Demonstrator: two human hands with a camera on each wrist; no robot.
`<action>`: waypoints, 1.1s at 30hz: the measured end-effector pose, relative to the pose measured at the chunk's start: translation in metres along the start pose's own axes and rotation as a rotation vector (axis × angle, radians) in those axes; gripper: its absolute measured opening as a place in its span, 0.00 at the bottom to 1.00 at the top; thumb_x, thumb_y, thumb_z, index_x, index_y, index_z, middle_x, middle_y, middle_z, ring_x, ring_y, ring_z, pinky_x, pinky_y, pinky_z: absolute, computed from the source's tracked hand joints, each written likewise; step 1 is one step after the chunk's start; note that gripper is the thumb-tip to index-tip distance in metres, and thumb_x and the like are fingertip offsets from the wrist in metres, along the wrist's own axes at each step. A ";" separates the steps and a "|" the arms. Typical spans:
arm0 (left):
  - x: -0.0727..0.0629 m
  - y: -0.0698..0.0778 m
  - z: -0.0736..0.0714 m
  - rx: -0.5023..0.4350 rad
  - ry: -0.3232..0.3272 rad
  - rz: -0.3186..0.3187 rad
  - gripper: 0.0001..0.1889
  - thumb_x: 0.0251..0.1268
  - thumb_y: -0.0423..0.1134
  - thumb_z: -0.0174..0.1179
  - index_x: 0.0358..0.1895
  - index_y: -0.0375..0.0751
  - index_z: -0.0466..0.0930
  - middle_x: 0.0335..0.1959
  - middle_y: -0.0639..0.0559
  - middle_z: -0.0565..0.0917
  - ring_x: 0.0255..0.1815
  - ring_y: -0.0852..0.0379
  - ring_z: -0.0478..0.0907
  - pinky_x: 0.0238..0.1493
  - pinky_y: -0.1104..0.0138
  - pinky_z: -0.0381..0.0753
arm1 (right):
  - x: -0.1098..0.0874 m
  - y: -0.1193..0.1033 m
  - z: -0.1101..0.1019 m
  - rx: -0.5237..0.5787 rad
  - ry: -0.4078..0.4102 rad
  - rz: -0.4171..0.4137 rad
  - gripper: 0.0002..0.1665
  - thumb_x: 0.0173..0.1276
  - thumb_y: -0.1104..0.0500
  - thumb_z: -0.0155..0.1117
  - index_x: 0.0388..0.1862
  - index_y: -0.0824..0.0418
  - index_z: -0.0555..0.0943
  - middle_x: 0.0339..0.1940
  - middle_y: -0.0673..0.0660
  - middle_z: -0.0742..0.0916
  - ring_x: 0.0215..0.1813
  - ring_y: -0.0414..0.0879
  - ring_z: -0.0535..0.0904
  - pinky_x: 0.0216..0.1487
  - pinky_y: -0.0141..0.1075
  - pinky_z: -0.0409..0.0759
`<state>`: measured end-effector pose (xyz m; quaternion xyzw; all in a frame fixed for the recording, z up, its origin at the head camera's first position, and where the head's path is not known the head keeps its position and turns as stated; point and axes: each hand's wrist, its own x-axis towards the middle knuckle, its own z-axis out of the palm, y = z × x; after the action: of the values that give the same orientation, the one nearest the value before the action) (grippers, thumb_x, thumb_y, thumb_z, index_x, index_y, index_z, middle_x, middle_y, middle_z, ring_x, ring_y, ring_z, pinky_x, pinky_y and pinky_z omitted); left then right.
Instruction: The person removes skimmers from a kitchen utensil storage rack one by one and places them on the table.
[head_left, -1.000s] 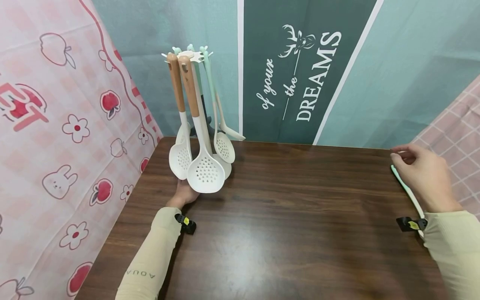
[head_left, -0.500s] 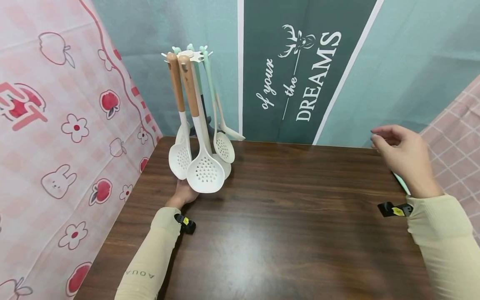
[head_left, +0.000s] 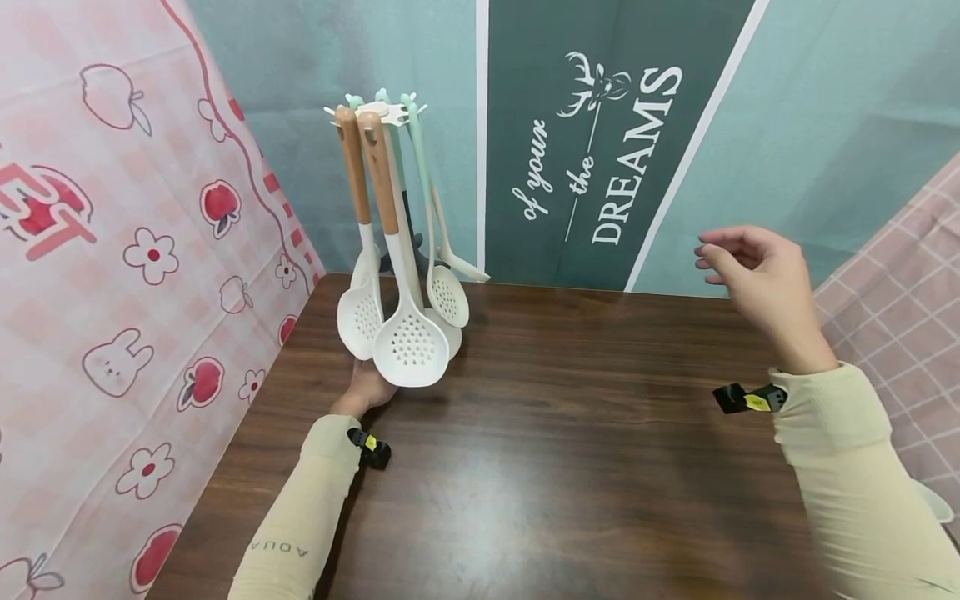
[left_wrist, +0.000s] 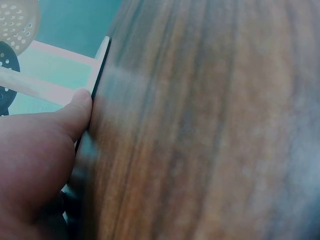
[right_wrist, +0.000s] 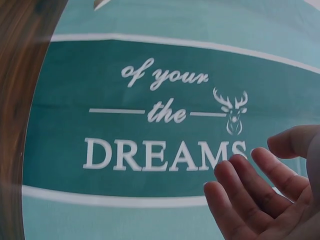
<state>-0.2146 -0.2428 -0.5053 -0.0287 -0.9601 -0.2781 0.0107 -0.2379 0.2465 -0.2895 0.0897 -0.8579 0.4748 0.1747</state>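
Note:
A white rotating utensil stand [head_left: 392, 112] stands at the back left of the table, hung with several kitchen utensils. A white skimmer [head_left: 412, 346] with a wooden handle faces front; behind it hang another wooden-handled skimmer [head_left: 360, 323] and mint-handled ones, including a small skimmer [head_left: 448, 296]. My left hand [head_left: 369, 387] holds the stand low down at its base [left_wrist: 102, 50]; in the left wrist view the thumb lies on the base's edge, and the other fingers are hidden. My right hand [head_left: 768, 283] is in the air at the right, fingers loosely bent, holding nothing.
The brown wooden table [head_left: 570, 417] runs back to a teal printed cloth [head_left: 555, 167]. A pink patterned cloth [head_left: 150, 317] borders the left, a pink checked one [head_left: 900, 300] the right. Part of a white utensil [head_left: 933, 502] shows beside the right sleeve.
My right hand has moved left and up, away from the mint-handled utensil lying at the right, which my sleeve now mostly covers. The left hand and the stand have stayed put.

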 end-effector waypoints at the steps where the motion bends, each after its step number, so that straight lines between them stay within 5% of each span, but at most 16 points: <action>1: 0.000 0.000 0.000 0.006 -0.007 -0.003 0.29 0.77 0.43 0.47 0.75 0.34 0.63 0.77 0.35 0.63 0.80 0.38 0.53 0.77 0.38 0.43 | 0.001 -0.001 0.002 0.008 0.000 -0.005 0.10 0.75 0.58 0.63 0.50 0.58 0.85 0.37 0.35 0.87 0.39 0.30 0.85 0.38 0.20 0.81; 17: 0.005 -0.013 0.010 -0.015 0.004 0.023 0.30 0.77 0.45 0.46 0.76 0.35 0.60 0.78 0.34 0.61 0.80 0.37 0.50 0.76 0.37 0.39 | 0.006 -0.020 0.030 0.158 -0.057 -0.053 0.11 0.73 0.59 0.66 0.50 0.62 0.85 0.38 0.43 0.89 0.40 0.37 0.86 0.42 0.25 0.83; 33: 0.002 -0.001 -0.001 -0.009 -0.004 0.008 0.30 0.76 0.44 0.49 0.76 0.35 0.62 0.78 0.35 0.61 0.80 0.38 0.50 0.77 0.38 0.39 | 0.015 -0.032 0.056 0.290 -0.195 -0.056 0.14 0.74 0.57 0.66 0.53 0.63 0.84 0.42 0.49 0.90 0.45 0.41 0.87 0.45 0.30 0.85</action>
<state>-0.2164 -0.2438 -0.5051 -0.0331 -0.9588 -0.2820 0.0099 -0.2536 0.1824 -0.2857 0.1837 -0.7903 0.5777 0.0891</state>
